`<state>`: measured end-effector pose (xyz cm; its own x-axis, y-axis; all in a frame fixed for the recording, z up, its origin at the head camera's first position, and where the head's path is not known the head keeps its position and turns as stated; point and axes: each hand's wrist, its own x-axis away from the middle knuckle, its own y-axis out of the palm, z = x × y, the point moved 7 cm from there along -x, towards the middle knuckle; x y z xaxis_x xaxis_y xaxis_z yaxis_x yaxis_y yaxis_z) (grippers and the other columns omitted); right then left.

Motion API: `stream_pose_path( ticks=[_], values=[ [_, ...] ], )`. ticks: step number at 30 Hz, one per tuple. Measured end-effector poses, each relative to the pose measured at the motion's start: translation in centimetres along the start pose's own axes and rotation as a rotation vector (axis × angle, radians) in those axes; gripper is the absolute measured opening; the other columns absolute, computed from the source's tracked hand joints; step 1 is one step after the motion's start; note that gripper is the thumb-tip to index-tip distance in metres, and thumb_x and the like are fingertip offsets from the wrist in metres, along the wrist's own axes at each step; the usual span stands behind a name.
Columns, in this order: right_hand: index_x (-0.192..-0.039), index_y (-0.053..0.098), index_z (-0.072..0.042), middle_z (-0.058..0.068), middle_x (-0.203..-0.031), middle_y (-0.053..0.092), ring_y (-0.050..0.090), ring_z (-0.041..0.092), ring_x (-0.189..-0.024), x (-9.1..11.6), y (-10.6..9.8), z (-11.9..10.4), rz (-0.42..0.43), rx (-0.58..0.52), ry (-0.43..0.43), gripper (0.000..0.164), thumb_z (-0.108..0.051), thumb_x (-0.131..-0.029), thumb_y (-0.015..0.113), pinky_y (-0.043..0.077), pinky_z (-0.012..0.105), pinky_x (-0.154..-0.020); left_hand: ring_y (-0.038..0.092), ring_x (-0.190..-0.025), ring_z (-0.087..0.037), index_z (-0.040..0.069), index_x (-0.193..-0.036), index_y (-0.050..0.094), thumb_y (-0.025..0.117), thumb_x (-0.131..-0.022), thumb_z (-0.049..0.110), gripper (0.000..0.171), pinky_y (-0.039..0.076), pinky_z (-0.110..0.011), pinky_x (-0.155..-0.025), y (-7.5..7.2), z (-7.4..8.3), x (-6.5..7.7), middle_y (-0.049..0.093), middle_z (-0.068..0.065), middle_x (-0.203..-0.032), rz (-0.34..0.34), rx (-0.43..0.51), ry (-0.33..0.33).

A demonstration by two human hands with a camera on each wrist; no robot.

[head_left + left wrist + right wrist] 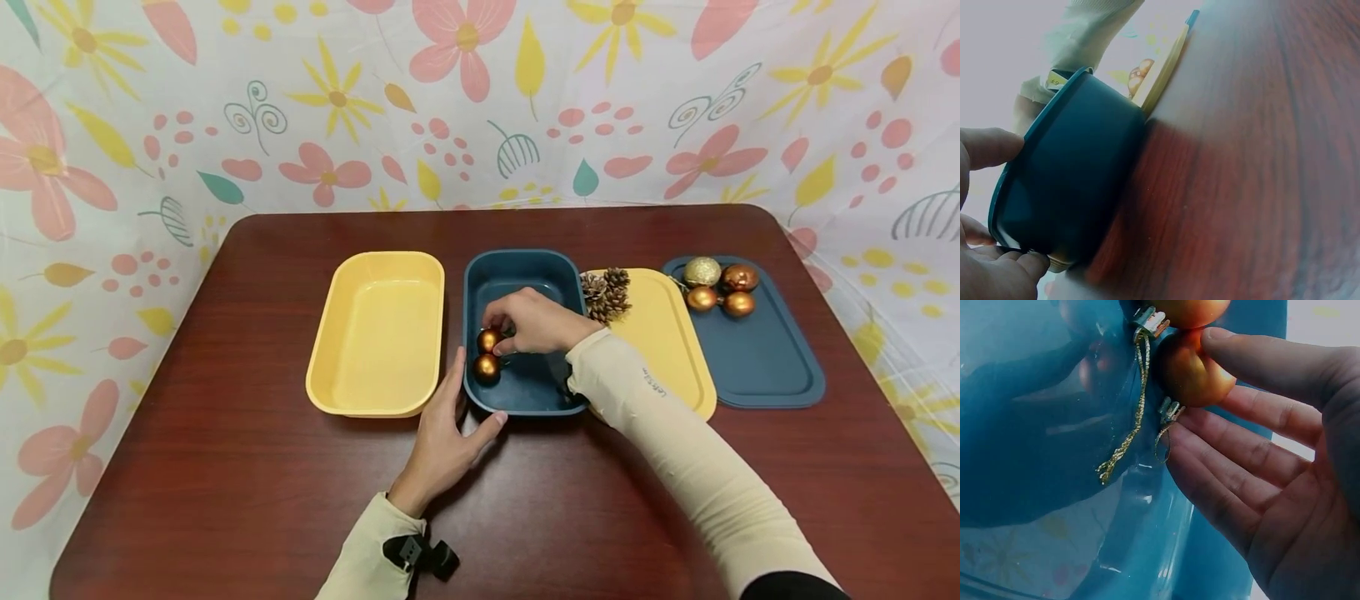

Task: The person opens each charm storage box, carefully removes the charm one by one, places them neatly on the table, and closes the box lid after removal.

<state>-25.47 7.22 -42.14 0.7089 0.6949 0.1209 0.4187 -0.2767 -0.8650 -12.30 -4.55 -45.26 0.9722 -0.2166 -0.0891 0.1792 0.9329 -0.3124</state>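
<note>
Two shiny copper-orange baubles lie against the left wall inside a dark blue container (543, 392). The far bauble (489, 340) is pinched between the thumb and fingers of my right hand (536, 321), while the near bauble (487, 368) sits beside it. Gold cord loops (1132, 434) trail from their metal caps in the right wrist view. My left hand (442, 433) rests at the container's near left corner, its straight fingers along the left side and thumb at the front rim.
Left of the blue container stands a yellow container (375, 342). On the right, pine cones (609, 293) lie on a yellow lid (667, 333). A blue lid (772, 358) beyond bears two copper baubles (722, 302), a glittery gold ball (702, 271) and a glittery copper ball (740, 277).
</note>
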Motion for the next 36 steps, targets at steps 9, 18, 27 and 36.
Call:
stream_pose_path(
  ticks=[9, 18, 27, 36],
  values=[
    [-0.116, 0.072, -0.012, 0.003, -0.105, 0.073, 0.068, 0.017, -0.095, -0.2, 0.2, -0.1, -0.019, 0.008, 0.001, 0.036, -0.018, -0.082, 0.084, 0.059, 0.036, -0.086, 0.023, -0.155, -0.014, 0.018, -0.163, 0.01, 0.074, -0.092, 0.025, 0.096, 0.034, -0.041, -0.12, 0.1, -0.4, 0.0, 0.012, 0.002, -0.17, -0.022, -0.005, -0.019],
    [-0.115, 0.072, -0.013, 0.002, -0.102, 0.073, 0.067, 0.017, -0.092, -0.4, 0.3, -0.2, -0.029, 0.021, -0.005, 0.035, -0.017, -0.082, 0.084, 0.058, 0.036, -0.085, 0.023, -0.155, -0.02, 0.016, -0.163, 0.009, 0.073, -0.092, 0.025, 0.096, 0.035, -0.044, -0.119, 0.0, -0.1, 0.0, 0.011, -0.003, -0.17, -0.021, 0.001, 0.005],
    [-0.116, 0.071, -0.013, 0.002, -0.102, 0.073, 0.068, 0.017, -0.092, -0.2, -0.2, 0.1, -0.014, -0.025, 0.016, 0.034, -0.016, -0.084, 0.082, 0.059, 0.036, -0.083, 0.024, -0.155, -0.022, 0.015, -0.163, 0.009, 0.073, -0.092, 0.026, 0.096, 0.034, -0.045, -0.12, 0.1, -0.1, 0.0, 0.013, -0.003, -0.17, -0.012, 0.0, 0.013],
    [-0.113, 0.073, -0.016, 0.001, -0.105, 0.075, 0.069, 0.017, -0.094, 0.4, -2.0, 0.2, 0.117, -0.03, -0.015, 0.028, -0.021, -0.086, 0.08, 0.059, 0.035, -0.082, 0.024, -0.155, -0.021, 0.017, -0.162, 0.01, 0.074, -0.092, 0.025, 0.095, 0.034, -0.044, -0.12, 0.0, 0.0, 0.0, 0.015, -0.002, -0.169, 0.0, 0.017, 0.017]
  ],
)
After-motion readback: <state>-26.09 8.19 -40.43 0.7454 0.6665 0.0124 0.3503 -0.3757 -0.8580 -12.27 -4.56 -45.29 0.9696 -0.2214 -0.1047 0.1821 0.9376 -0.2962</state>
